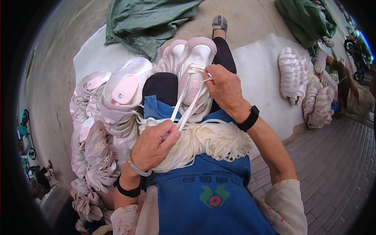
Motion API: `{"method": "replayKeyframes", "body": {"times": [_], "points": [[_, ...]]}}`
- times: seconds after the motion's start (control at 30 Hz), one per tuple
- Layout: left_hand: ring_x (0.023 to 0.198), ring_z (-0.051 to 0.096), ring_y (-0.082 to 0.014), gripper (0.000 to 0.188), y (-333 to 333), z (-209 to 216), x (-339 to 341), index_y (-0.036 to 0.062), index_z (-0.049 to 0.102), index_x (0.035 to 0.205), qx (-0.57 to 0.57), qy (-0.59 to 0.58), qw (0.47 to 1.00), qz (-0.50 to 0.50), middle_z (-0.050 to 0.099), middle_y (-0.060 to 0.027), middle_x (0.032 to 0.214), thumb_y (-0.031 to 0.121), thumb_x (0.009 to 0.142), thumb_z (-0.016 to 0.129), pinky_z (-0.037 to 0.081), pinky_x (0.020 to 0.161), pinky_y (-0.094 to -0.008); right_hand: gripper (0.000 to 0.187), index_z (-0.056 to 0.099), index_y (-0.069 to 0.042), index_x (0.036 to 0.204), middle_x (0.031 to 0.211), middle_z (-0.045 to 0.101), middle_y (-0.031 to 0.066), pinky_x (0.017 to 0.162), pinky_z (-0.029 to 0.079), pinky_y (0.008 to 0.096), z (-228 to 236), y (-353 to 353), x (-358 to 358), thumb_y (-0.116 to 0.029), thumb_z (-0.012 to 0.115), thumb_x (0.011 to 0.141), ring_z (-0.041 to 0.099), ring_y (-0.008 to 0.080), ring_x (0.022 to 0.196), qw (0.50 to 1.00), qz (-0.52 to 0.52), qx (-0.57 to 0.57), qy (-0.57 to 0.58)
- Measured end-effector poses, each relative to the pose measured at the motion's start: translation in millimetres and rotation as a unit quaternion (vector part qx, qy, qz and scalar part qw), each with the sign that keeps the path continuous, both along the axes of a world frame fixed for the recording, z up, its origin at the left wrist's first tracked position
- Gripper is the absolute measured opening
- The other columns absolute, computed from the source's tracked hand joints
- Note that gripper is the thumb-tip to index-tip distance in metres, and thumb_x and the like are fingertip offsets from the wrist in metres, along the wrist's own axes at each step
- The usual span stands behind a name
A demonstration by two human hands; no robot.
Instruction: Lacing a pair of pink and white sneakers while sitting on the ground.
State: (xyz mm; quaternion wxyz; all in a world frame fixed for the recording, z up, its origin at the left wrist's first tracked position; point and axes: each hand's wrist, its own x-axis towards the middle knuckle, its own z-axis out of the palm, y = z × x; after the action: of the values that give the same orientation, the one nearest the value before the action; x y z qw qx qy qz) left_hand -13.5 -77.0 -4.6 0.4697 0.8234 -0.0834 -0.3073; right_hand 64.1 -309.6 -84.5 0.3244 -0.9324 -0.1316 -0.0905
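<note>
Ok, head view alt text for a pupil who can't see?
The left hand holds white laces taut; the right hand grips them at a pink-and-white shoe. Loose laces lie on a blue apron, stacked shoes at left.

Left hand (153, 145) curled into a fist; right hand (227, 89) farther forward, fingertips (210, 71) pinched; right forearm (270, 147) angled inward.

A white sheet (258, 70) covers part of the tan ground (51, 98), with pink-and-white shoe stacks (125, 92) at its left and another stack (293, 74) on its right edge. A crumpled green cloth (145, 23) overlaps its far side. The blue apron (196, 186) carries a loose bundle of cream laces (215, 141).
</note>
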Motion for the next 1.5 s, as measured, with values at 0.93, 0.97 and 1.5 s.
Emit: {"method": "replayKeyframes", "body": {"times": [0.93,0.97,1.5], "points": [[0.059,0.056,-0.0344,0.02,-55,5,-17,0.0045,0.05,0.071,-0.074,-0.166,0.974,-0.139,0.055,-0.0145,0.063,0.014,0.086,0.059,0.043,0.053,-0.0431,0.04,0.054,0.003,0.104,0.078,0.058,0.0111,0.064,0.045,0.0335,48,-10,-49,-0.034,0.061,0.089,0.053,0.0188,0.069,0.888,0.027,0.172,0.425],[0.059,0.057,-0.0343,0.019,-59,3,-17,0.0048,0.05,0.072,-0.077,-0.178,0.971,-0.138,0.055,-0.0142,0.062,0.014,0.086,0.059,0.043,0.053,-0.0429,0.046,0.052,0.003,0.111,0.081,0.057,0.0152,0.068,0.047,0.0373,41,-6,-53,-0.035,0.064,0.087,0.057,0.0228,0.071,0.911,0.054,0.194,0.36],[0.063,0.061,-0.0292,0.024,-58,-12,-11,0.0043,0.056,0.071,-0.148,-0.094,0.974,-0.146,0.06,-0.0133,0.067,0.02,0.089,0.055,0.047,0.056,-0.0413,0.03,0.062,-0.001,0.088,0.064,0.051,-0.003,0.047,0.039,0.0224,42,-4,-48,-0.027,0.051,0.097,0.047,0.0056,0.053,0.791,0.045,0.358,0.494]]}}
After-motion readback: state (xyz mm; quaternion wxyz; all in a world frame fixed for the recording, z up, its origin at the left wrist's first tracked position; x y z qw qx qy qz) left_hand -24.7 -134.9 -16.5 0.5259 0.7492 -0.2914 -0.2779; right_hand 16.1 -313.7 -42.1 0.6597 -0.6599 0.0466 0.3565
